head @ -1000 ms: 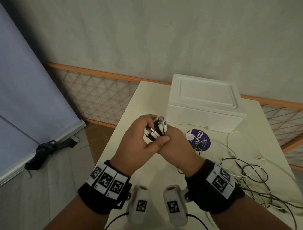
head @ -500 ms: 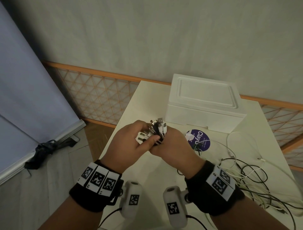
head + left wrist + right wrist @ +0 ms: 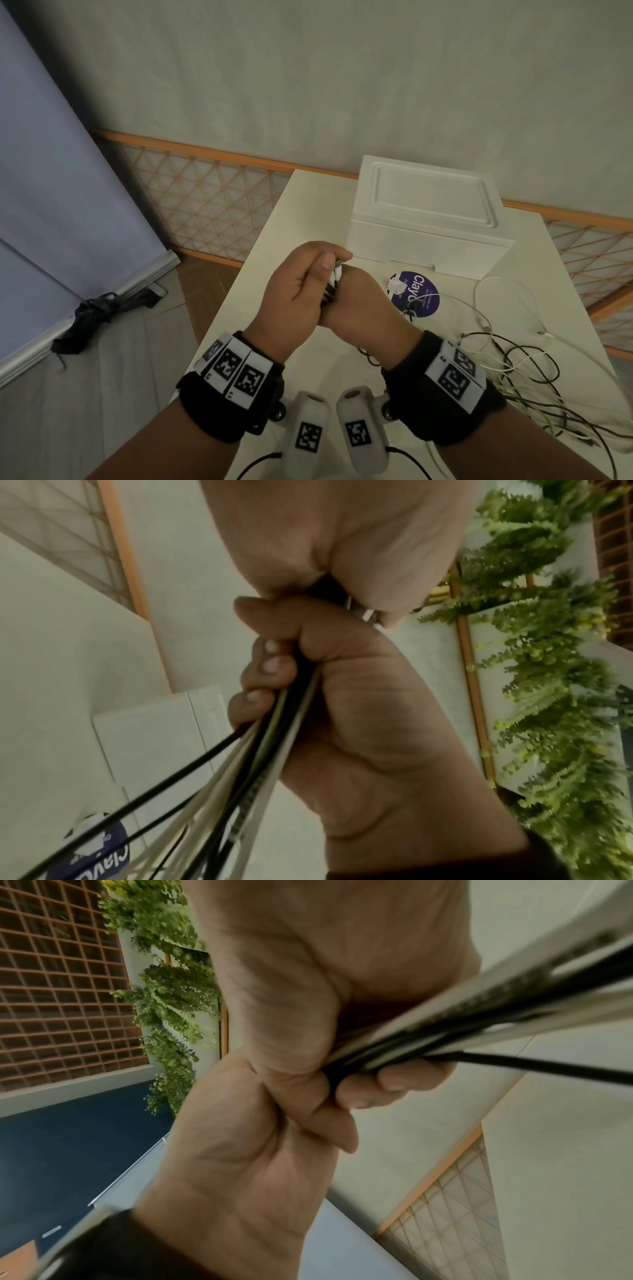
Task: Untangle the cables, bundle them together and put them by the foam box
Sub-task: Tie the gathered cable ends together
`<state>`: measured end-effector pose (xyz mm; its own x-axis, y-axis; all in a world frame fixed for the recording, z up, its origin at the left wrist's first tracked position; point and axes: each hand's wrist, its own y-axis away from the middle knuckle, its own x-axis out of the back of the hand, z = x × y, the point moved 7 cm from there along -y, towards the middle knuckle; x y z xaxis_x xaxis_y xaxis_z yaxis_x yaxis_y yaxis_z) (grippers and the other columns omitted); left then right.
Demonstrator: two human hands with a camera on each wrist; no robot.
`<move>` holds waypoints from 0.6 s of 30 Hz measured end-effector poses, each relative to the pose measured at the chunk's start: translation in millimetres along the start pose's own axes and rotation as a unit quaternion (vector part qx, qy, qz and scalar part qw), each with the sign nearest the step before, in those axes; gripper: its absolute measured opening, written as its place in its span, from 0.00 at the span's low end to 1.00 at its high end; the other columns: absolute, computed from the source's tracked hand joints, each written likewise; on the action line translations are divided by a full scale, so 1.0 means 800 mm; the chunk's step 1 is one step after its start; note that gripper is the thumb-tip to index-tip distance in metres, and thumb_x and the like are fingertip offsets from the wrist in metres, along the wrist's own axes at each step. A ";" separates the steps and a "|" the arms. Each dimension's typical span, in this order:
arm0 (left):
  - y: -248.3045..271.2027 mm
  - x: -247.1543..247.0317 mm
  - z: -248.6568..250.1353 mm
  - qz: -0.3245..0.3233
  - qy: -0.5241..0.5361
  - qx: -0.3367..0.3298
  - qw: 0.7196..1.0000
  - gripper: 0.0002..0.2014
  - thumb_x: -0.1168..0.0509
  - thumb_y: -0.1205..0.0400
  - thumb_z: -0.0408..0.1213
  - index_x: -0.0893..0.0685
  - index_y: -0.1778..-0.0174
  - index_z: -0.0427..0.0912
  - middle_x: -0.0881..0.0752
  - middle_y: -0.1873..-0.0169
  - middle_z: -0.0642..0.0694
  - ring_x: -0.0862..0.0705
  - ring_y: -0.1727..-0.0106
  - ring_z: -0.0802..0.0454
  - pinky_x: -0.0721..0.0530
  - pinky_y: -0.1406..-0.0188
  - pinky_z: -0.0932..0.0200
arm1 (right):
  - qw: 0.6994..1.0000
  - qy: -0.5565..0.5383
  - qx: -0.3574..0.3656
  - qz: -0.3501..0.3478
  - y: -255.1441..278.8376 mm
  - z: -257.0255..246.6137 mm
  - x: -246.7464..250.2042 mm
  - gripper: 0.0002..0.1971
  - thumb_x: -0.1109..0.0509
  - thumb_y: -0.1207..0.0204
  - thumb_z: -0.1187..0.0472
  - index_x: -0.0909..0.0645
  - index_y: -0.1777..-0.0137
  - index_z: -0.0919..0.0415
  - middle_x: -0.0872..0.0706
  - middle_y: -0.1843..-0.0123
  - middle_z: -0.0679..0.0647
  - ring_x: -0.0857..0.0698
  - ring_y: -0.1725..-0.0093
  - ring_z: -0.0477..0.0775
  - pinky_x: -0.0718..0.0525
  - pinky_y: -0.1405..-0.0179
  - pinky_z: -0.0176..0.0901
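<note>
A bunch of black and white cables [image 3: 333,282] is clamped between both hands above the table, in front of the white foam box [image 3: 428,212]. My right hand [image 3: 370,308] grips the bunch in a fist; the strands [image 3: 260,777] fan out below its curled fingers [image 3: 267,669]. My left hand [image 3: 301,291] curls over the plug ends from the left, its thumb on top, so only a white tip shows. In the right wrist view the cables [image 3: 479,1015] run out to the right from the fist. The slack cables [image 3: 513,370] trail in loose loops over the table to the right.
The cream table [image 3: 308,212] has its left edge just beside my left hand, with the floor below. A round purple sticker [image 3: 416,291] lies in front of the box. An orange lattice railing [image 3: 205,205] runs behind the table.
The plug ends stood fanned out and visible between the hands; now my left hand has slid up and closed over them. The right hand keeps its grip.
</note>
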<state>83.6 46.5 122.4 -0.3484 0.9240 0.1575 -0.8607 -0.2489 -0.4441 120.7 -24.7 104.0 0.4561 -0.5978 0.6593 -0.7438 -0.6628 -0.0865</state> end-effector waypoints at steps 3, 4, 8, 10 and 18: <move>-0.003 -0.005 0.012 -0.047 -0.088 -0.055 0.993 0.13 0.44 0.16 0.37 0.13 0.48 0.43 0.15 0.52 0.52 0.18 0.46 0.59 0.25 0.42 0.69 | 0.995 0.082 0.060 -0.022 -0.004 -0.015 -0.004 0.08 0.36 0.25 0.63 0.16 0.50 0.60 0.13 0.56 0.54 0.16 0.56 0.50 0.22 0.61 0.38; -0.003 -0.007 0.015 -0.067 -0.107 -0.064 0.990 0.13 0.44 0.17 0.37 0.13 0.49 0.42 0.16 0.53 0.51 0.18 0.46 0.60 0.26 0.43 0.71 | 0.993 0.096 0.067 -0.029 -0.005 -0.017 -0.005 0.10 0.36 0.24 0.64 0.16 0.46 0.62 0.13 0.50 0.56 0.17 0.50 0.51 0.22 0.55 0.40; -0.001 0.003 0.003 -0.120 -0.054 -0.037 0.991 0.19 0.32 0.23 0.50 0.19 0.38 0.49 0.20 0.37 0.50 0.22 0.34 0.59 0.28 0.36 0.71 | 0.998 -0.025 0.041 -0.041 -0.001 -0.014 -0.006 0.08 0.36 0.28 0.60 0.16 0.53 0.55 0.14 0.57 0.50 0.17 0.56 0.46 0.20 0.57 0.39; 0.007 0.013 -0.021 -0.130 0.112 0.029 0.985 0.41 0.23 0.32 0.55 0.32 0.25 0.51 0.28 0.26 0.45 0.26 0.27 0.54 0.26 0.30 0.62 | 0.993 -0.110 -0.011 -0.040 -0.002 -0.005 -0.001 0.05 0.33 0.37 0.61 0.21 0.68 0.47 0.19 0.71 0.43 0.22 0.68 0.41 0.24 0.67 0.37; 0.054 -0.022 -0.088 -0.115 0.068 0.302 0.944 0.23 0.31 0.25 0.19 0.25 0.49 0.54 0.19 0.51 0.56 0.15 0.53 0.67 0.16 0.51 0.68 | 0.986 -0.128 -0.107 -0.017 -0.001 0.019 -0.026 0.22 0.25 0.43 0.38 0.15 0.53 0.51 0.11 0.54 0.51 0.14 0.48 0.52 0.18 0.42 0.58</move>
<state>78.3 40.1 38.1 -0.1110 0.9923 0.0558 -0.9767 -0.1193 0.1786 119.1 -18.8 78.6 0.5716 -0.6889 0.4459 -0.7987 -0.5916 0.1100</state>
